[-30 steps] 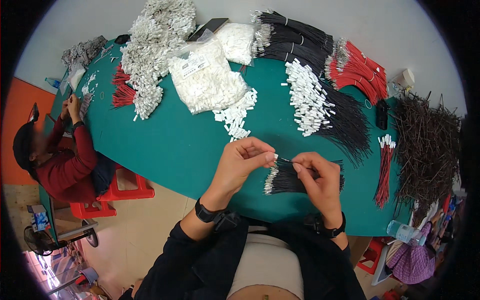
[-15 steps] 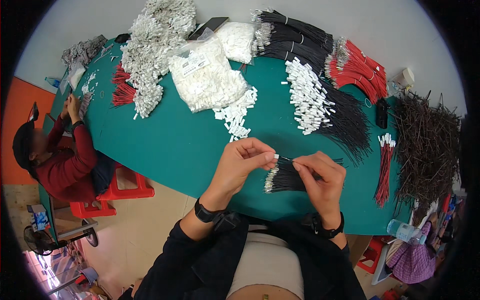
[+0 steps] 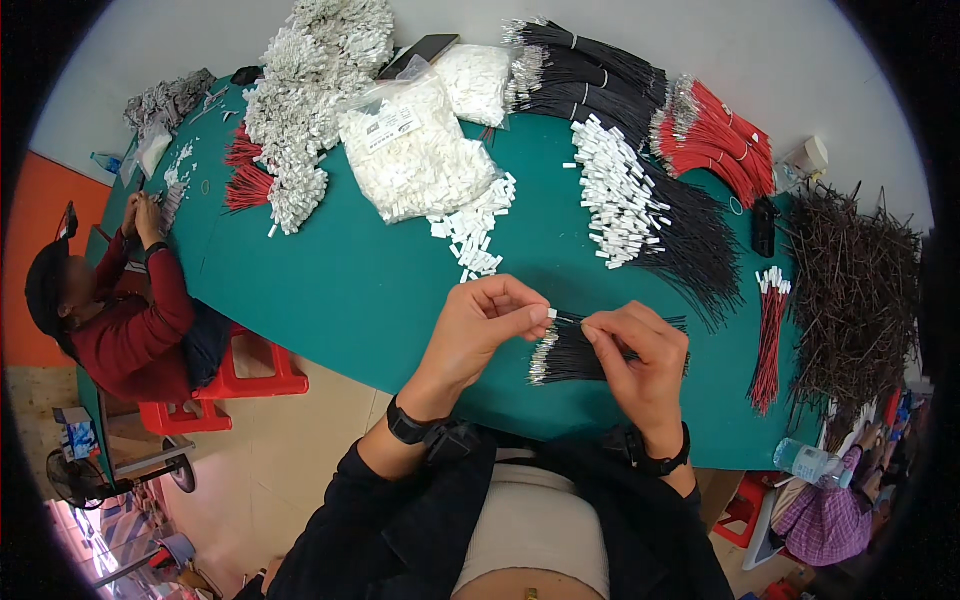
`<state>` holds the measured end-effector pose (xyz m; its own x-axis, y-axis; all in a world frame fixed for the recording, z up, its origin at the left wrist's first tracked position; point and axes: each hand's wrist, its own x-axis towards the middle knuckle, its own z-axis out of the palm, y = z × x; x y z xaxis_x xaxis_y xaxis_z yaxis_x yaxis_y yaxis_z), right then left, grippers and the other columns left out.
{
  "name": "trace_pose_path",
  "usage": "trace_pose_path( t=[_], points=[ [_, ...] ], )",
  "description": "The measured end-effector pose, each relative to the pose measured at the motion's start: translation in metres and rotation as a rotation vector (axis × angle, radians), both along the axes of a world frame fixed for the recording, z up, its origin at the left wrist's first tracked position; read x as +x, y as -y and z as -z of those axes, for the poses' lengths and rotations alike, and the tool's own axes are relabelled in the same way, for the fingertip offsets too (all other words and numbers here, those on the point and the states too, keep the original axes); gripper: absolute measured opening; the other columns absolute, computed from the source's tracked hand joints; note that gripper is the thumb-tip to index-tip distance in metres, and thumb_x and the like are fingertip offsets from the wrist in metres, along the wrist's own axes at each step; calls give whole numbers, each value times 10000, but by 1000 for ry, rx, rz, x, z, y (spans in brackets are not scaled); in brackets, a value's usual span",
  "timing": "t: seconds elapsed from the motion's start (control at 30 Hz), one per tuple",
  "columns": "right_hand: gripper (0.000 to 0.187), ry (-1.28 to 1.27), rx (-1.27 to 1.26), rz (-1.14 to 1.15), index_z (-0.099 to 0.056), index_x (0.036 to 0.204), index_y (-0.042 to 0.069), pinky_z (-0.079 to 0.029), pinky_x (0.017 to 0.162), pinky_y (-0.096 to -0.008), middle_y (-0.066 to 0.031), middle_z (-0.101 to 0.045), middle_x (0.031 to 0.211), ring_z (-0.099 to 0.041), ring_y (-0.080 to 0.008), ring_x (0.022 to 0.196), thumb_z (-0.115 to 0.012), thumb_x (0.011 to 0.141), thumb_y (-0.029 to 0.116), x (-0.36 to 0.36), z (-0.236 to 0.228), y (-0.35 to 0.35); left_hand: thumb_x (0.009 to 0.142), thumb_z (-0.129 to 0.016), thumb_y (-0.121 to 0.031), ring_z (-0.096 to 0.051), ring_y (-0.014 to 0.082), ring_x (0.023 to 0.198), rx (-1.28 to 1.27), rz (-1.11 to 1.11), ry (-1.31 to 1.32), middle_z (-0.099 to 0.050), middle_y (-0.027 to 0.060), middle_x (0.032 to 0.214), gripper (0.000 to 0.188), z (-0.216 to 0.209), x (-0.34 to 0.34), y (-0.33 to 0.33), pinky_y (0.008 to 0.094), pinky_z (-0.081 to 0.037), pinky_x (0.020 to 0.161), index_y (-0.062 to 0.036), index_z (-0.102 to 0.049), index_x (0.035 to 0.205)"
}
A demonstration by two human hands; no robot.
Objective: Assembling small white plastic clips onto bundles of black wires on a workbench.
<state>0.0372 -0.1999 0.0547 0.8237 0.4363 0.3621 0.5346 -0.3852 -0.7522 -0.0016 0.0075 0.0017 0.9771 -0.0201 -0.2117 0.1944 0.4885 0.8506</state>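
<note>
Between thumb and index finger, my left hand [image 3: 488, 325] pinches a small white connector housing [image 3: 552, 314]. My right hand [image 3: 645, 350] is closed in a pinch on a thin black wire [image 3: 572, 319], whose end points left at the housing; whether the tip has entered it is too small to tell. Beneath both hands lies a bundle of black wires [image 3: 570, 362] with bare metal terminals at its left end, partly hidden by my right hand. Loose white housings [image 3: 470, 240] are scattered just beyond my left hand, spilling from a clear plastic bag of housings [image 3: 415, 165].
Black wires with white housings [image 3: 620, 200] are heaped beyond my right hand. Tied red wire bundles [image 3: 720, 140] lie at the back right. A brown wire pile [image 3: 855, 290] covers the right end of the green table [image 3: 350, 300]. Another person [image 3: 130, 310] sits at the left.
My right hand has shifted very slightly left with the wire, toward the housing. My left hand stays nearly in place, still pinching the housing.
</note>
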Motion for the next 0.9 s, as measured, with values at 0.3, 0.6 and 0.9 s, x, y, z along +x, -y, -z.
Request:
trace_pose_path(
  t=[0.3, 0.6, 0.9],
  points=[
    [124, 0, -8, -19, -730, 910, 2, -469, 577, -339, -97, -662, 761, -618, -242, 655, -764, 810, -63, 3, 0, 0, 924, -751, -27, -726, 161, 767, -29, 47, 1, -750, 117, 888, 88, 0, 0, -4, 265, -584, 702, 31, -711, 977],
    [132, -75, 8, -28, -739, 920, 8, -446, 547, -321, -92, -649, 745, -606, -216, 632, -757, 812, -65, 2, 1, 2, 930, -743, -25, -723, 153, 762, -107, 100, -34, -749, 113, 881, 83, 1, 0, -8, 266, -594, 706, 34, -712, 980],
    [134, -100, 18, -26, -743, 923, 11, -439, 534, -310, -86, -647, 742, -604, -204, 622, -757, 812, -62, 0, -1, 2, 930, -738, -21, -723, 152, 762, -63, 99, -24, -749, 114, 886, 90, 1, -1, -7, 269, -596, 709, 40, -711, 990]
  ],
)
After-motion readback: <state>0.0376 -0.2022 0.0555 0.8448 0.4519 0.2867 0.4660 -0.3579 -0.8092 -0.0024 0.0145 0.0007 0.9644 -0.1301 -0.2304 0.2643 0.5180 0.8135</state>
